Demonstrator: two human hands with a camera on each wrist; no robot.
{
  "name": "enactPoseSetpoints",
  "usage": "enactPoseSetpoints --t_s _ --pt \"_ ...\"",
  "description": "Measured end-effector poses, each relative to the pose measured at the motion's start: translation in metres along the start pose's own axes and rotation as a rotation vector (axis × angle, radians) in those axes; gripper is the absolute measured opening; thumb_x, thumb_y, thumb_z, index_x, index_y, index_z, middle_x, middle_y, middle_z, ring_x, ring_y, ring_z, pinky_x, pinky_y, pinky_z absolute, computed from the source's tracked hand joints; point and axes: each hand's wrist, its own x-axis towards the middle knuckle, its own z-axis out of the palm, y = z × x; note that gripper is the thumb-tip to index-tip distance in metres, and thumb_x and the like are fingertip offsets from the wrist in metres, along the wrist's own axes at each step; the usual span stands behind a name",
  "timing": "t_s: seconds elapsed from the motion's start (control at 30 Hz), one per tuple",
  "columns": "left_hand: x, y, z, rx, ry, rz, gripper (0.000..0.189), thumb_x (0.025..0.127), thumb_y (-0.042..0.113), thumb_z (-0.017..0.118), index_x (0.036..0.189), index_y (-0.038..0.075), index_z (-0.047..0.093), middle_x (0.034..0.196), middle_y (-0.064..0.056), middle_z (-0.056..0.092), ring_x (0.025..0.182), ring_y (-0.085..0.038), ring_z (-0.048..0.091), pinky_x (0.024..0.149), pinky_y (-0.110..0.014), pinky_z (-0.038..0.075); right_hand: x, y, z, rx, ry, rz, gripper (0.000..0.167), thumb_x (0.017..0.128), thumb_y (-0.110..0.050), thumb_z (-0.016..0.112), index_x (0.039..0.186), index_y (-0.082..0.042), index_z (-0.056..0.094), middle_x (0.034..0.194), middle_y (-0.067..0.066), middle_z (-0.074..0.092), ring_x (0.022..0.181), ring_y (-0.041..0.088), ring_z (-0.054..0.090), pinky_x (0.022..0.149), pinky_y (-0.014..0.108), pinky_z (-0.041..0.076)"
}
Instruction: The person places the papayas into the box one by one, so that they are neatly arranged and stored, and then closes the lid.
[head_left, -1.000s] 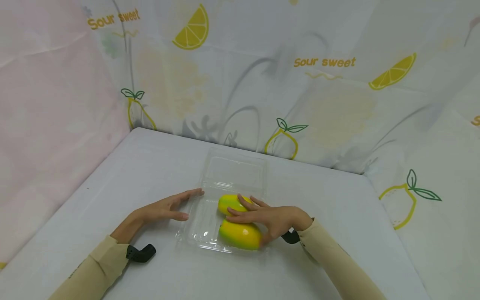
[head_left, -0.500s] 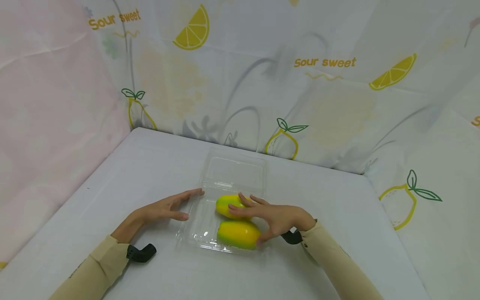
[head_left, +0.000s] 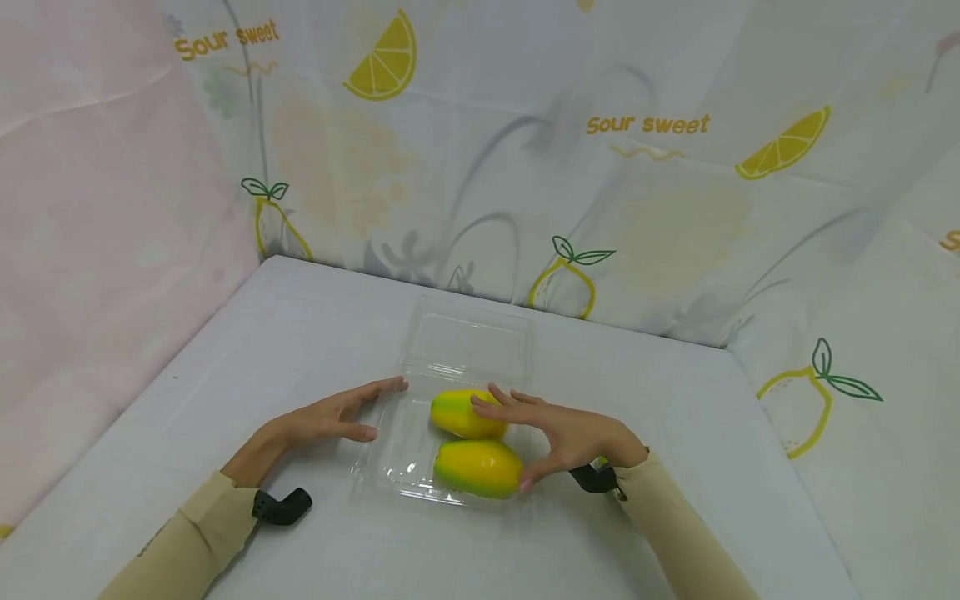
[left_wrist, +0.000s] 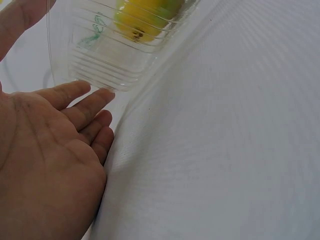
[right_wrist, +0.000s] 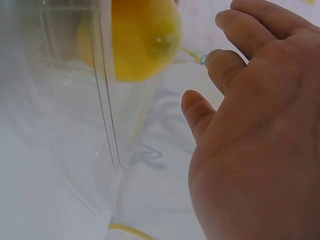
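Fingers (head_left: 501,411) over rear fruit (head_left: 452,412) — long axis sideways

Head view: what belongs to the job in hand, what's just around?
Job, apparently:
far yellow-green fruit
near yellow-green fruit
clear container
its open lid
left hand
right hand

Just around:
white table
lemon-print backdrop
pink cloth
left black wrist piece
right black wrist piece

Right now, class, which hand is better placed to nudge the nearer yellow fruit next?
Probably the right hand: its thumb is beside the nearer yellow fruit, while the left hand is at the clear container's left side.
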Motion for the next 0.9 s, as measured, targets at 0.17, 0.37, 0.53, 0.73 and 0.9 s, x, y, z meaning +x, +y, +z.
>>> enactPoseSetpoints --t_s 0.17,0.37,0.53,0.73,0.9 --pt "0.000 0.001 0.000 -0.002 0.001 -0.001 0.076 0.092 0.014 0.063 0.156 0.012 0.022 0.163 -0.014 0.020 0.149 -0.040 0.009 0.114 -0.018 0.016 -0.017 -0.002 -0.005 -0.029 0.056 0.012 0.103 0.076 -0.022 0.083 0.157 -0.015 0.020 0.165 0.002 0.015 0.152 0.032 0.004 0.120 0.057 0.009" --pt "0.001 0.000 0.000 0.001 0.005 0.004 0.076 0.092 0.014 0.063 0.156 0.012 0.023 0.163 -0.014 0.020 0.149 -0.038 0.009 0.102 -0.001 0.015 -0.047 -0.008 -0.012 -0.032 0.124 0.081 0.102 0.078 -0.029 0.082 0.158 -0.016 0.019 0.165 -0.001 0.015 0.153 0.029 0.004 0.121 0.051 0.007" --pt "0.000 -0.003 0.000 -0.004 0.004 0.006 0.076 0.092 0.013 0.063 0.156 0.013 0.023 0.163 -0.013 0.020 0.148 -0.009 0.016 0.103 -0.001 0.015 -0.075 -0.008 -0.015 -0.084 0.191 0.091 0.101 0.079 -0.031 0.080 0.157 -0.011 0.020 0.165 0.004 0.016 0.152 0.027 0.005 0.121 0.022 0.000" --pt "0.000 -0.003 0.000 0.006 0.008 0.004 0.076 0.092 0.015 0.063 0.156 0.014 0.023 0.163 -0.013 0.020 0.148 -0.008 0.016 0.121 -0.033 0.014 -0.115 0.005 -0.010 -0.048 0.269 0.128 0.095 0.080 -0.017 0.080 0.156 -0.006 0.022 0.164 0.011 0.019 0.152 0.022 0.006 0.117 0.012 0.000" --pt "0.001 -0.004 0.001 0.025 0.010 0.011 0.076 0.092 0.016 0.062 0.156 0.013 0.023 0.163 -0.014 0.021 0.150 -0.034 0.012 0.114 -0.069 0.005 -0.147 0.017 -0.001 0.059 0.263 0.190 0.087 0.086 -0.013 0.073 0.155 -0.004 0.021 0.163 0.013 0.018 0.151 0.008 0.004 0.111 0.005 0.005"
